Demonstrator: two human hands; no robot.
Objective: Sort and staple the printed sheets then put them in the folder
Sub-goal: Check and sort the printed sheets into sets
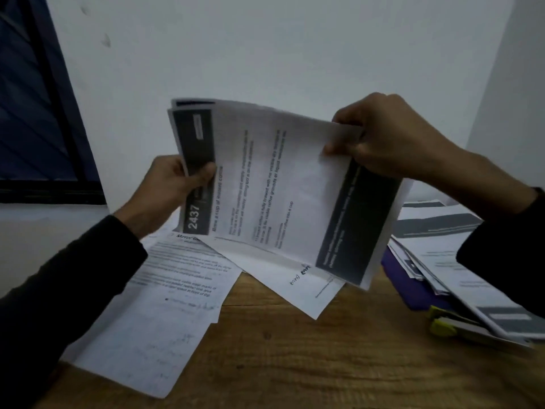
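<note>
We are working over the wooden table (295,349), holding the printed sheets (280,184) raised above it. Our left hand (177,184) is gripping their header end; our right hand (383,137) is pinching the top sheet's opposite edge. Loosely stacked, they are risking slipping and mixing with the loose pages (165,290) below.

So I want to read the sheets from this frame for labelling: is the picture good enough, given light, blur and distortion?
Head view: dim and bluish, no glare; the held printed sheets show "2437" sharply but the fine print is soft; the stapler and purple folder at right are blurred; the wide angle bends the window frame at left.
</note>
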